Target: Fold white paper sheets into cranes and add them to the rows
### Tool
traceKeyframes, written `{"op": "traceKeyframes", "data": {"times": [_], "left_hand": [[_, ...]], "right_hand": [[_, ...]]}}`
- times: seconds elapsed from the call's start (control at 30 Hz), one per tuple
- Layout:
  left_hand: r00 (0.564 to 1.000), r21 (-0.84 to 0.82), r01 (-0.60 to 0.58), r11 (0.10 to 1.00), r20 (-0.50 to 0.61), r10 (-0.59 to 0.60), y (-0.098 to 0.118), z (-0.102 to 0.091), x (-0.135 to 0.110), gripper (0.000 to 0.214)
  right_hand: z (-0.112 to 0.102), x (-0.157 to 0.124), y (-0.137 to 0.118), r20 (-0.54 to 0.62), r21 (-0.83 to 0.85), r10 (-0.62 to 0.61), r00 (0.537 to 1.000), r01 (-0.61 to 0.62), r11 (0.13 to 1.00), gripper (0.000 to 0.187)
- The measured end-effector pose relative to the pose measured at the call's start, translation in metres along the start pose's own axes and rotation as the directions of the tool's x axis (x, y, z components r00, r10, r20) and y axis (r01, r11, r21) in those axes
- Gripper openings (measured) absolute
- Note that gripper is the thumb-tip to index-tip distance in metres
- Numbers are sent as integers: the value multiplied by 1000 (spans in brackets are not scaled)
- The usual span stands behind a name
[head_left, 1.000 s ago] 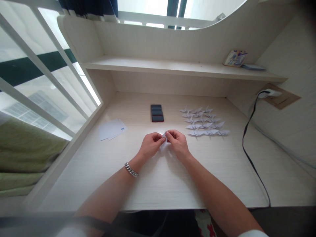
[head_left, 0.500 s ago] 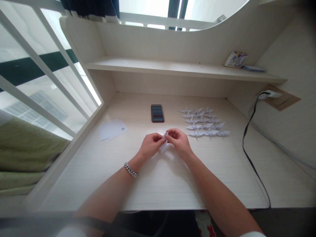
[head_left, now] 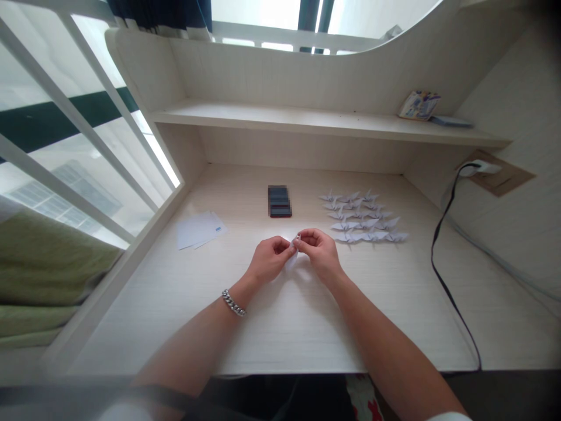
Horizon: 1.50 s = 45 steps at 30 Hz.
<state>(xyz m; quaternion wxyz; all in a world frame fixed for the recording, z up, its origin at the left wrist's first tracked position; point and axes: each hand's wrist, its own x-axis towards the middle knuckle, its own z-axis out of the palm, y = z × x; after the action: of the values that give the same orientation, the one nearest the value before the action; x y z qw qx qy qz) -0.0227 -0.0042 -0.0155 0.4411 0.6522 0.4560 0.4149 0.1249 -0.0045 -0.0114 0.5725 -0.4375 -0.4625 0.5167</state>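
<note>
My left hand and my right hand meet over the middle of the pale desk. Both pinch a small folded piece of white paper between fingertips, held just above the desk top. My left wrist wears a silver chain bracelet. To the right of my right hand lie several folded white paper cranes in rows. A dark phone lies flat beyond my hands.
A few white paper sheets lie at the left near the white window rails. A black cable runs from a wall socket down the desk's right side. A shelf above holds a small box.
My hands have shifted very slightly and the fingers have worked the small paper; everything else on the desk stays put.
</note>
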Motion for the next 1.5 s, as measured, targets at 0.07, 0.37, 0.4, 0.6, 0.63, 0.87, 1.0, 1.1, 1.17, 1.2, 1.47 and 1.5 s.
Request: {"op": "traceKeyframes", "data": {"times": [0.07, 0.37, 0.4, 0.6, 0.63, 0.87, 1.0, 1.1, 1.17, 1.2, 1.47, 1.5], "left_hand": [[1000, 26, -2, 1000, -3, 2, 0, 0, -1, 29], [1000, 26, -24, 999, -14, 24, 6, 0, -2, 26], [1000, 24, -23, 999, -19, 24, 6, 0, -2, 25], [1000, 2, -19, 1000, -4, 19, 5, 1, -2, 27], [1000, 5, -19, 1000, -1, 19, 5, 1, -2, 28], [1000, 60, -17, 998, -1, 17, 6, 0, -2, 30], [1000, 53, -24, 998, 4, 24, 6, 0, -2, 29], [1000, 58, -23, 998, -1, 23, 6, 0, -2, 28], [1000, 58, -25, 998, -4, 25, 7, 0, -2, 28], [1000, 57, -28, 998, -6, 28, 8, 0, -2, 27], [1000, -13, -5, 1000, 2, 5, 11, 0, -3, 27], [1000, -26, 0, 1000, 8, 0, 11, 0, -3, 27]], "right_hand": [[0, 0, 0, -20, -16, -11, 1000, 11, 1000, 30], [1, 0, -2, -60, -14, -20, 998, 20, 1000, 29], [1, 0, -3, -58, -15, -20, 998, 19, 1000, 29], [1, -1, -3, -44, -10, -34, 998, 34, 999, 27], [1, 0, -2, -43, -12, -33, 999, 32, 999, 27], [1, 0, -1, -86, -39, -31, 996, 28, 999, 30], [1, 0, -1, -72, -21, -33, 997, 31, 999, 28], [1, 0, -3, -49, 13, -33, 998, 34, 999, 27], [2, -1, -4, -43, 30, -30, 999, 31, 999, 26], [2, -1, -5, -42, 35, -27, 999, 28, 999, 26], [3, -2, -6, -64, 28, -28, 998, 30, 999, 26], [4, -1, -6, -66, 30, -30, 997, 32, 999, 26]]}}
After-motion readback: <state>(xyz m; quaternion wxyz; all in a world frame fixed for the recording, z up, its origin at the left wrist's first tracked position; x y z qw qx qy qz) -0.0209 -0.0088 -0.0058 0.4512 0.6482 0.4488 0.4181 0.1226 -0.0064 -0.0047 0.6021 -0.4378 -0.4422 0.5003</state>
